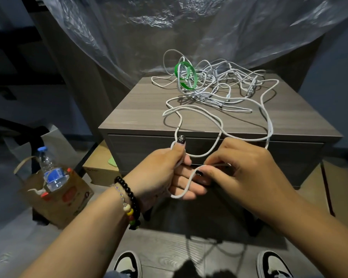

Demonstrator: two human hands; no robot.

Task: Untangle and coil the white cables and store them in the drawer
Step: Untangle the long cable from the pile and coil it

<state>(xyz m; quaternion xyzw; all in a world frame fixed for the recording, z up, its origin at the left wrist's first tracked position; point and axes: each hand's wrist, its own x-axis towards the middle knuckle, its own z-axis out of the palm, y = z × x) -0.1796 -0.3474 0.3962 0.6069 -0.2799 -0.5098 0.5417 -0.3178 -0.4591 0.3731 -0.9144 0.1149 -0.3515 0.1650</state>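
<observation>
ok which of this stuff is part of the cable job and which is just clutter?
Job:
- white cables, tangled on the cabinet top
- drawer, closed
- left hand and right hand, both gripping one cable strand

Clutter:
- green band in the tangle
- water bottle in paper bag
- plastic sheet

**Around the work: bags, bottle, plastic and shoes**

Left of the grip and lower, a brown paper carrier bag [56, 199] stands on the floor — a clear plastic water bottle with a blue cap and blue label [50, 169] leans out of its top. Behind it sits a pale paper bag [54, 137]. Between bag and grip, a flat tan cardboard box [98, 165] lies on the floor with a small light-green item [113, 161] on it. Far above the grip, a crinkled sheet of clear plastic film [189, 23] drapes down. Up and beyond the grip, a bright green ring-shaped band [186, 76] stands upright. Below — two black-and-white canvas shoes [128, 264] on grey wood-look flooring [169, 249].
</observation>
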